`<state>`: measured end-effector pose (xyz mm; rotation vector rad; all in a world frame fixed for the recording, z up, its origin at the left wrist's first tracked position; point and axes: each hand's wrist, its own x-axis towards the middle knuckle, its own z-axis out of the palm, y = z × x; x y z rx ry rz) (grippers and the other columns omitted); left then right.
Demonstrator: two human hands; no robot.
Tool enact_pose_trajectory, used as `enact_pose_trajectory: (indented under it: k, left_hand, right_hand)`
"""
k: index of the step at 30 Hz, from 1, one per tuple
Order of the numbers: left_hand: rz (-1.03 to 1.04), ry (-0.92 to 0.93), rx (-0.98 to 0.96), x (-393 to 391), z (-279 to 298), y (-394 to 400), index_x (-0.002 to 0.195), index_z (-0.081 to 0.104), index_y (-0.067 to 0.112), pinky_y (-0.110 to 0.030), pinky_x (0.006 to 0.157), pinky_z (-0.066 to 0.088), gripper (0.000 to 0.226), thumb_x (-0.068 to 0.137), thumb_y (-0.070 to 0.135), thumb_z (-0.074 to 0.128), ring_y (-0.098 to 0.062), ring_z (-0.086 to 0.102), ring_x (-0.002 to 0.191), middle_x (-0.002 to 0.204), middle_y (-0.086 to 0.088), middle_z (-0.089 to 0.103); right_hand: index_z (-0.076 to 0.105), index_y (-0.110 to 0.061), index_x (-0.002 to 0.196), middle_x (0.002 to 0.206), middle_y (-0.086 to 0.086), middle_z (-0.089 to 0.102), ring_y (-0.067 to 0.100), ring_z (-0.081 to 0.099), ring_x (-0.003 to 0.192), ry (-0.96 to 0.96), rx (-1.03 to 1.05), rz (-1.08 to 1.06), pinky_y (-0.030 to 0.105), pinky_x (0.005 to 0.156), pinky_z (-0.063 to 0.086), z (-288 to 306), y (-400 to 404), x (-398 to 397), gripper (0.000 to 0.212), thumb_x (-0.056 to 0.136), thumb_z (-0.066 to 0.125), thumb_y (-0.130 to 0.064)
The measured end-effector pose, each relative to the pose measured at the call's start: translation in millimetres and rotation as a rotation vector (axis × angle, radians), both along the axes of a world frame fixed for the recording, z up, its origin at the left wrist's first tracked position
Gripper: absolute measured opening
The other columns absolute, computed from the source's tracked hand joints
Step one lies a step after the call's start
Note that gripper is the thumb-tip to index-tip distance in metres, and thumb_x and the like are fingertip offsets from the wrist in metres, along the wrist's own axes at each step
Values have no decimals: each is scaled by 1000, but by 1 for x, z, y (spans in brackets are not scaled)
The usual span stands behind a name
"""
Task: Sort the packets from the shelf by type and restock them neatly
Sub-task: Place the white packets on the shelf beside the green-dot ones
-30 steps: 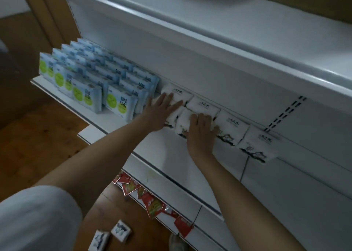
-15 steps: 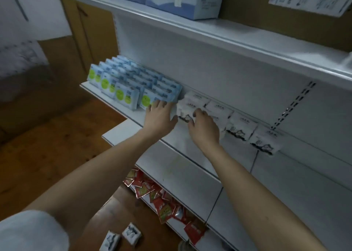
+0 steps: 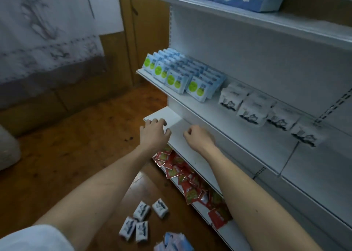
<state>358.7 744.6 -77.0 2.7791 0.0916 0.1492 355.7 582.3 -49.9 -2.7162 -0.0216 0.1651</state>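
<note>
Restocking the white packets (image 3: 263,108) looks like the step in hand: a single row of them stands on the middle shelf (image 3: 219,115), leaning against the back panel, just to the right of the blue-and-green packets (image 3: 181,75) that fill that shelf's left end in tidy files. More of the same white kind lie below that shelf on the wooden floor (image 3: 76,146): four loose packets on the floor (image 3: 142,220), well apart from the row they belong to, with a few bluish wrappers (image 3: 171,243) just beside them at the picture's lower edge.

Both hands are empty and hang in front of and below the middle shelf. The left hand (image 3: 154,134) has its fingers loosely curled, knuckles up, holding nothing; the right hand (image 3: 198,138) is curled the same way, also holding nothing.

To do this well, I would judge it best to gather the four strays together, since they are soft, light and stack flat, then bring them up to the middle shelf and set them in front of the standing row, printed faces forward and edges square, as the blue-and-green block is. Keep a clear gap between the two kinds.

Under the middle shelf, the red sachets (image 3: 190,178) sprawl in a heap along the bottom shelf (image 3: 226,233); these need their own sorting and should not be disturbed while reaching down.
</note>
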Motion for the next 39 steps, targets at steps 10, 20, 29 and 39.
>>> enact_pose_trajectory:
  k: [10,20,29,39]
  left_hand:
    - [306,348,-68,-118,-100,28,116,58,24,-44,95,36,32,91,39,46,-28,44,121,125,-4,58]
    - [450,702,-132,-172,-247,92,119,57,23,-38,91,45,32,92,38,50,-27,49,118,126,-4,58]
    - [457,936,-213,-186,-418,133,112,57,24,-33,82,50,23,94,36,49,-25,58,106,115,-3,63]
    - [650,1073,-441,-186,-695,117,130,48,12,-43,94,48,52,86,34,65,-33,55,115,129,-14,56]
  right_hand:
    - [52,-18,75,88,14,67,36,66,90,318,30,233,33,67,42,-107,15,-71,29,93,47,-41]
    - [59,-13,84,89,11,64,30,62,86,664,-96,207,33,69,43,-246,55,-96,30,95,46,-38]
    - [61,-6,90,98,17,67,30,64,97,1082,-13,55,43,86,52,-425,79,-115,23,96,50,-25]
    - [52,-7,117,116,14,58,28,58,106,1059,-75,162,27,78,40,-702,85,-49,35,90,66,-23]
